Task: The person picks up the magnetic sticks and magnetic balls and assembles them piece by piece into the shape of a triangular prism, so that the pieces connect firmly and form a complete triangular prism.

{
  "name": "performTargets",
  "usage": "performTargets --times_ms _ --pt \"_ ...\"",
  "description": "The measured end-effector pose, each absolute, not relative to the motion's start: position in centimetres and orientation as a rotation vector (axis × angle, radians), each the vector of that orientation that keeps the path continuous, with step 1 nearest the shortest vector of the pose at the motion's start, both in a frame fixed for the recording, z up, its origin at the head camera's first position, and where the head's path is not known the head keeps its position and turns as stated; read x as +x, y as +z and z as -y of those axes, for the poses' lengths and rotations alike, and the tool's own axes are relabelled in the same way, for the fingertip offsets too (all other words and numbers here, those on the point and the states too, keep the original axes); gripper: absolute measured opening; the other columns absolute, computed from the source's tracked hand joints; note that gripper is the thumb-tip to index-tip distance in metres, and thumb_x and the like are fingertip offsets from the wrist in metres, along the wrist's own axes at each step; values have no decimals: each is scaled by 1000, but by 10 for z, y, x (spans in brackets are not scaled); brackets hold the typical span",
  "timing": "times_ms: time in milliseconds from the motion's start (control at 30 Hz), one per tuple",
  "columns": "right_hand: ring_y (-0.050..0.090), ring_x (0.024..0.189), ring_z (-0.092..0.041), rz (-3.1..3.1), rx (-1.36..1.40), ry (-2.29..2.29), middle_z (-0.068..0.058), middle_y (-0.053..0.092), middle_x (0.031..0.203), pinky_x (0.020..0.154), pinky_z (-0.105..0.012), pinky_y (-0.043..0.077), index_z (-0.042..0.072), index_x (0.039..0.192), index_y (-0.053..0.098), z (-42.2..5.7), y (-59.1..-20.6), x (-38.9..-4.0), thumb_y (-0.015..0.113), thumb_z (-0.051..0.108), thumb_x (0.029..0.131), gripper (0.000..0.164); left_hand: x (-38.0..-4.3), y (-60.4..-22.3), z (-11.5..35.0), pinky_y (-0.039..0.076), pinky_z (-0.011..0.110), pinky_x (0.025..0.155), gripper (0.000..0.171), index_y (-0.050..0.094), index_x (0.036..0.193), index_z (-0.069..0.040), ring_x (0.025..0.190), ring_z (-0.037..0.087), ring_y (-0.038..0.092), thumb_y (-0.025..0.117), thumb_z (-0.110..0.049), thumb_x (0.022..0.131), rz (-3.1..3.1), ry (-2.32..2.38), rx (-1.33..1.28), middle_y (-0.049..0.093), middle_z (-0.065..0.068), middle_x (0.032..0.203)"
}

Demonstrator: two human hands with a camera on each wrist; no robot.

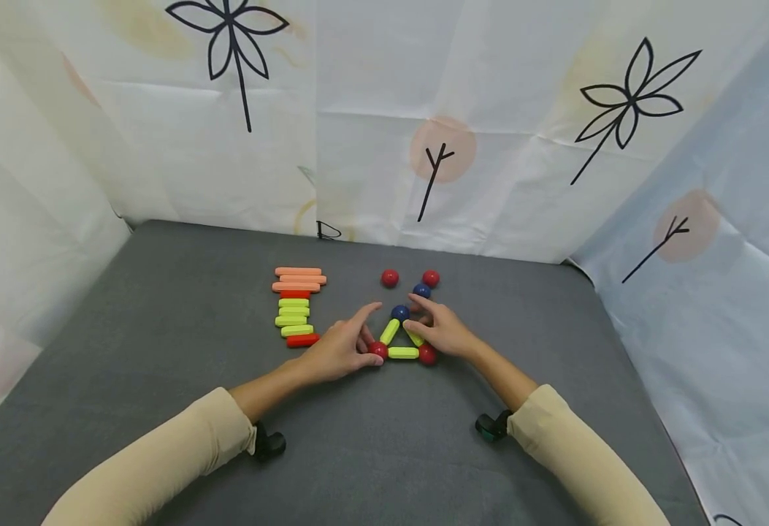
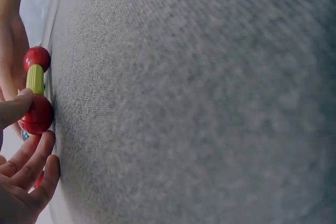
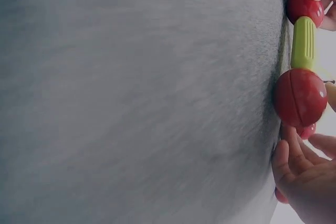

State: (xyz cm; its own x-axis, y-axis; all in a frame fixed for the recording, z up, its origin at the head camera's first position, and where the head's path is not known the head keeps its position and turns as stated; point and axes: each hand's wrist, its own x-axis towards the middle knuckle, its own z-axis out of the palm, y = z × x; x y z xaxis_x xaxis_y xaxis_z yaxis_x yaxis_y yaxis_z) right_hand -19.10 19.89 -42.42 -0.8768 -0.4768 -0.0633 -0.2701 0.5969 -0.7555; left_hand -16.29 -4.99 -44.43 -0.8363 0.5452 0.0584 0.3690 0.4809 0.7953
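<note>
A triangle of yellow-green magnetic sticks and balls lies on the dark grey cloth. Its near stick (image 1: pixel 403 353) joins a left red ball (image 1: pixel 378 351) and a right red ball (image 1: pixel 427 355); a blue ball (image 1: pixel 400 313) forms the far corner. My left hand (image 1: pixel 341 351) pinches the left red ball between thumb and fingers, the thumb pressing it in the left wrist view. My right hand (image 1: pixel 446 332) hovers over the right side, fingers spread loosely, thumb near the right stick (image 1: pixel 414 337) and the blue ball. Whether it touches them is hard to tell.
Left of the triangle lies a column of sticks: orange ones (image 1: pixel 301 279), several yellow-green ones (image 1: pixel 293 312) and a red one (image 1: pixel 303 340). Beyond the hands are a loose red ball (image 1: pixel 390 277), another red ball (image 1: pixel 431 277) and a blue ball (image 1: pixel 422 291). Patterned white curtains (image 1: pixel 371 175) surround the table.
</note>
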Motion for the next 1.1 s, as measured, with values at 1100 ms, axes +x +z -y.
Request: performTargets --times_ms 1100 --pt "58 97 -23 -2417 -747 -1244 -14 67 118 79 -28 46 -2 139 54 -237 -437 -159 67 10 95 47 -154 -439 161 54 33 73 41 67 121 -5 78 8 65 80 -5 83 -2764 1018 848 70 -6 86"
